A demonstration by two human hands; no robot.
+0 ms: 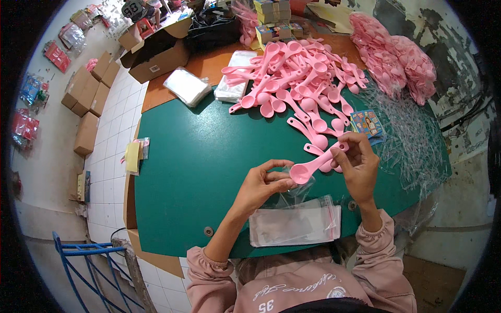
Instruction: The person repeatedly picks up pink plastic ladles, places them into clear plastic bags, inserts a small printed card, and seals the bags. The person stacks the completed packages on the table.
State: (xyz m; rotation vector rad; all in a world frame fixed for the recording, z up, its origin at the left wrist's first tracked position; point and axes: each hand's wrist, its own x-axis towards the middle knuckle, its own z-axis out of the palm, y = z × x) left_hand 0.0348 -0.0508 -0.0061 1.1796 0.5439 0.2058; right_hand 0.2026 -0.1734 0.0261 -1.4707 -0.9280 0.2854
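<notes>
Pinching, right hand [362, 169]: thumb and fingertips closed on the handle end of a pink scoop [319, 163].
Scoop: between the hands, bowl toward the left one and lower than the handle.
Gripping, left hand [261, 185]: fingers curled, thumb nearly meeting them on a crumpled clear bag [298, 194]; cannot tell whether the bowl is inside it.
Nearer the body than the grip: flat clear bags [287, 227].
Crowding the grip: loose scoops [317, 141] just beyond and partly under it.
Farther beyond: a scoop pile [300, 73].
Right of the grip: picture cards [368, 124], then tangled clear strips [412, 151].
</notes>
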